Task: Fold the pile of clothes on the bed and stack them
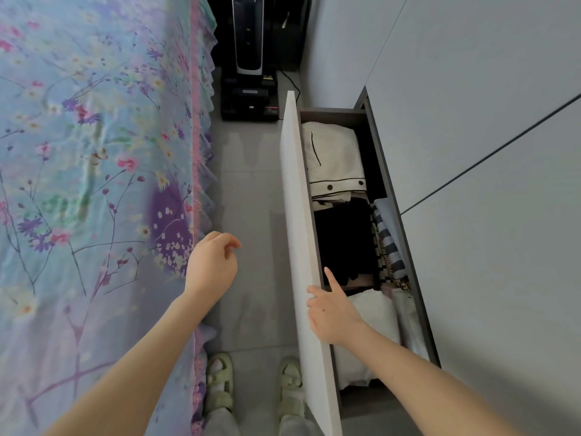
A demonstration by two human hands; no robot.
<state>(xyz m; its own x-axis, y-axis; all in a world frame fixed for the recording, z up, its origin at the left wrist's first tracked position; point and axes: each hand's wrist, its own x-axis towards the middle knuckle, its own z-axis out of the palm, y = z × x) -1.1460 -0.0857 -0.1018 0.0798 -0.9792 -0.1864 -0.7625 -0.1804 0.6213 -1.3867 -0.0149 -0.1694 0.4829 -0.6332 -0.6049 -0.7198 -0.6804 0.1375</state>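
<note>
Standing in the aisle of grey floor (251, 184) between the bed (94, 152) and a grey wardrobe (487, 152), a person looks down into a pulled-out drawer (330, 115). The drawer's long axis runs straight away from the person, parallel to the bed's frilled right edge.

Folded clothes fill the drawer in a row along that axis. A cream garment (333, 158) with black piping lies at the far end, its buttoned edge turned toward the person. Black clothes (342, 240) sit in the middle. A striped cloth (388, 243) is wedged lengthwise against the wardrobe-side wall. White clothes (371, 313) lie at the near end, partly under the right forearm.

The right hand (334, 316) rests on the top edge of the white drawer front (298, 215) near its near end. Its grip is wide: the index finger (330, 278) points straight along the panel's inner side and the thumb (314, 291) spreads across the edge, while the other fingers are hidden under the palm.

The left hand (212, 265) hangs over the bed's right edge, its grip loosely curled and holding nothing.

Pale green sandals (219, 382) stand on the floor at the bed's near edge, and a black appliance (248, 42) stands beyond the drawer's far end.
</note>
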